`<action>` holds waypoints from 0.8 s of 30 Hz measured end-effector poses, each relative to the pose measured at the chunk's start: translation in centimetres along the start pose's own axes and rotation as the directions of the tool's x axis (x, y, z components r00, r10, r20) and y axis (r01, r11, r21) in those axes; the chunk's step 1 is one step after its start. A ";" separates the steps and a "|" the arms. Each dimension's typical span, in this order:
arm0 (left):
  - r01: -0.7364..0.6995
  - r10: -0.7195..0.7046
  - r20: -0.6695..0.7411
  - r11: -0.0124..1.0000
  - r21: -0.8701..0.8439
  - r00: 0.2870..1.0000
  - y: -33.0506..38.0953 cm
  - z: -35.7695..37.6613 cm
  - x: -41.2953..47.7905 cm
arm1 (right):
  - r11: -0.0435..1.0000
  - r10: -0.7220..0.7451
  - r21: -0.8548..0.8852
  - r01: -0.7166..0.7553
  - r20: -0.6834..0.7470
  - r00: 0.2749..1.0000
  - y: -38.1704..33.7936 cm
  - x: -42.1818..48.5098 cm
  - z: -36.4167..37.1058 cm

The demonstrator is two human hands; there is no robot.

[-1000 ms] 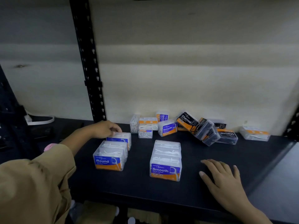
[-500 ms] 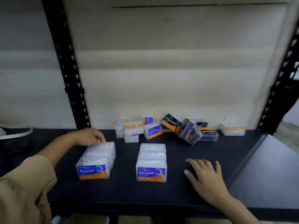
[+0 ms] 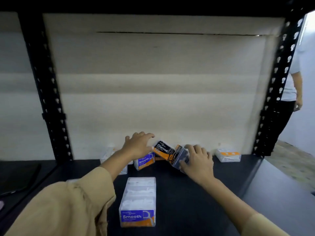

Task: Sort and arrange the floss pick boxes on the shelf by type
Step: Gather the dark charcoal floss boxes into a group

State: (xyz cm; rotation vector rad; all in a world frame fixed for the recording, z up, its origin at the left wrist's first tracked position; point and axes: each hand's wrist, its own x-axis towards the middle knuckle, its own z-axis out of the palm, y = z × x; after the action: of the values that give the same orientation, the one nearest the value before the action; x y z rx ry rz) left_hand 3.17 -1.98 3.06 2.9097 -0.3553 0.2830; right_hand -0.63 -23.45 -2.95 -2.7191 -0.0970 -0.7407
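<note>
Along the back of the black shelf (image 3: 213, 193) lies a jumble of floss pick boxes. My left hand (image 3: 138, 145) hovers open, fingers spread, over a blue Smooth box (image 3: 144, 161) and beside a tilted black and orange Charcoal box (image 3: 162, 149). My right hand (image 3: 196, 160) is closed over a dark Charcoal box (image 3: 178, 156) leaning next to it. A neat row of Smooth boxes (image 3: 138, 201) stands at the front middle. One white and orange box (image 3: 228, 155) lies alone at the back right. My left sleeve hides most of the Round row.
Black perforated uprights (image 3: 51, 99) (image 3: 276, 91) frame the shelf, with a beige back panel (image 3: 153, 82) behind. Clear boxes (image 3: 108, 155) sit behind my left forearm. A grey surface (image 3: 281, 193) adjoins on the right. A person (image 3: 293, 82) stands beyond the right upright.
Both hands have left the front of the shelf and reached back to the jumbled pile. The left let go of the Round row; the right lifted off the shelf surface onto a Charcoal box.
</note>
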 end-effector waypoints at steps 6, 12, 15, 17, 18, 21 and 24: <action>-0.006 0.001 0.055 0.997 0.080 0.999 2.1 2.2 3.1 | 0.989 0.054 -0.145 -0.031 0.155 0.986 -0.1 2.5 2.4; 0.018 -0.022 0.080 0.999 0.050 0.997 2.3 3.3 4.2 | 0.976 0.078 -0.215 -0.038 0.183 0.980 -0.3 3.0 4.0; 0.022 -0.021 0.009 0.999 -0.048 1.000 2.2 3.6 4.3 | 0.978 0.056 -0.208 -0.027 0.139 0.989 -0.3 3.2 4.0; 0.026 -0.030 -0.045 0.995 -0.093 0.999 2.1 3.7 4.3 | 0.980 0.033 -0.199 -0.006 0.132 0.991 -0.2 3.2 3.9; 0.028 -0.035 -0.059 0.994 -0.109 0.998 2.1 3.7 4.3 | 0.981 0.025 -0.192 0.001 0.135 0.991 -0.1 3.2 3.8; 0.043 -0.052 -0.053 0.985 -0.168 0.997 1.9 3.4 4.1 | 0.989 0.018 -0.151 0.007 0.160 0.987 0.2 3.3 3.2; 0.065 -0.079 -0.043 0.963 -0.260 0.996 1.2 3.2 3.4 | 0.996 -0.010 -0.083 0.027 0.208 0.978 0.4 3.4 1.7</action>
State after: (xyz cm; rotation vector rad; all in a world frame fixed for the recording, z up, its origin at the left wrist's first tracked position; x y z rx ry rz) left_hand 6.63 -4.58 0.96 2.6468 -0.2556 0.2792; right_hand 3.14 -23.39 -2.72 -2.8738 -0.1414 -0.4739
